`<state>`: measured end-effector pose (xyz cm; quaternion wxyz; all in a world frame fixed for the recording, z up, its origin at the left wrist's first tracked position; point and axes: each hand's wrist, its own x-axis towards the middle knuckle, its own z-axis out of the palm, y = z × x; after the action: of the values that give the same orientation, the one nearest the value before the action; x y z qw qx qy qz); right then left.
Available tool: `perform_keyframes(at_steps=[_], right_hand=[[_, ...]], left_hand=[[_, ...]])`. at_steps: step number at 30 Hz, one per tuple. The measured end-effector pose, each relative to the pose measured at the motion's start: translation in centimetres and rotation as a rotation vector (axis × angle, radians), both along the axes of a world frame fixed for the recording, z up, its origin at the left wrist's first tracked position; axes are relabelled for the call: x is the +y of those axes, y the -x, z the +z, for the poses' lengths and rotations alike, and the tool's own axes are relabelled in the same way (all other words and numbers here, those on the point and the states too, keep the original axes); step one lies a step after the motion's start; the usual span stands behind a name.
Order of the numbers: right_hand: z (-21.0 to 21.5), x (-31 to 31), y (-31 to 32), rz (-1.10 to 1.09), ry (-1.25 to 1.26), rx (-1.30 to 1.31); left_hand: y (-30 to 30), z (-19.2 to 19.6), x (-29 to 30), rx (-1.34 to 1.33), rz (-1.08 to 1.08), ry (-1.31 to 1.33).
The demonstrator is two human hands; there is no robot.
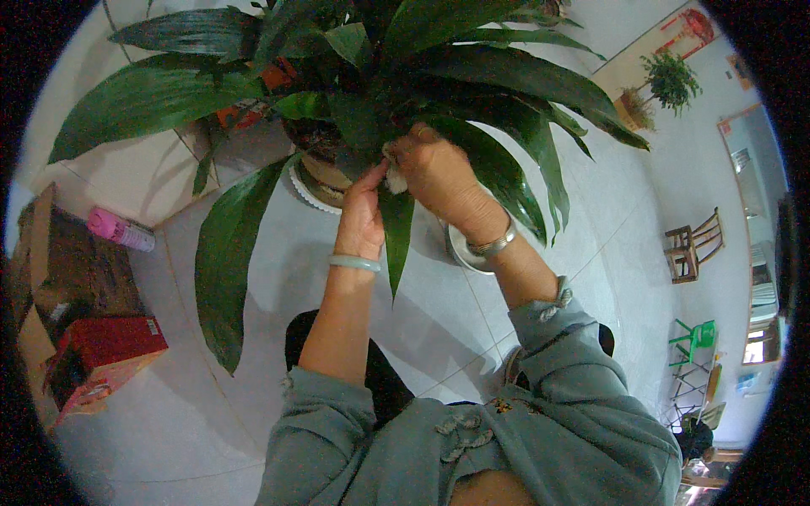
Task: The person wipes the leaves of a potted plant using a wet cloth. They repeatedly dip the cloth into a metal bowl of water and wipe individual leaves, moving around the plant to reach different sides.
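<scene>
A large potted plant [354, 126] with long, broad dark green leaves stands in front of me. My left hand [363, 221] is closed at the edge of one hanging leaf [397, 240], its thumb pointing up and its other fingers mostly hidden. Pressed against the same leaf, my right hand [440, 179] grips a small wad of white cloth [395, 178]; whether it is cloth or tissue is hard to make out. Below the foliage, the rounded pot [325, 179] shows only in part. A pale bangle sits on my left wrist, a metal one on my right.
A white basin [469, 251] is on the tiled floor, partly behind my right forearm. At left are a pink-capped spray can [122, 229], a red box [110, 358] and an open cardboard box [38, 244]. A wooden chair [693, 244] and green stool [695, 335] stand far right.
</scene>
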<state>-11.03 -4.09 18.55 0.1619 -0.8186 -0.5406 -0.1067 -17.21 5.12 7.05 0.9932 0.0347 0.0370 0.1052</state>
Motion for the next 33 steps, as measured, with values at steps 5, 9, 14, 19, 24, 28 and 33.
perform_keyframes(at_steps=[5, 9, 14, 19, 24, 28, 33], right_hand=[[-2.3, -3.2, 3.0, 0.085, 0.066, -0.012], [-1.8, -6.2, 6.1, 0.248, 0.083, 0.152], [1.6, -7.5, 5.9, 0.33, 0.002, 0.571], [1.7, -3.9, 1.5, 0.089, -0.243, 0.296], [-1.7, -3.8, 2.7, 0.012, 0.036, 0.262], [-2.3, -7.9, 2.9, 0.221, 0.003, 0.468], [-8.0, -13.8, -2.4, 0.147, 0.004, 0.678]], left_hand=[[0.8, 1.6, -0.7, 0.042, 0.09, -0.267], [0.0, 2.0, -0.4, -0.068, -0.008, -0.093], [-0.3, 1.4, -0.5, -0.087, 0.033, -0.194], [0.0, 1.0, -0.8, 0.134, 0.057, -0.171], [-0.7, 1.2, -1.2, 0.041, 0.076, -0.283], [-0.3, 1.6, -1.3, -0.049, 0.031, -0.239], [1.4, 2.5, -0.9, 0.07, 0.059, -0.196]])
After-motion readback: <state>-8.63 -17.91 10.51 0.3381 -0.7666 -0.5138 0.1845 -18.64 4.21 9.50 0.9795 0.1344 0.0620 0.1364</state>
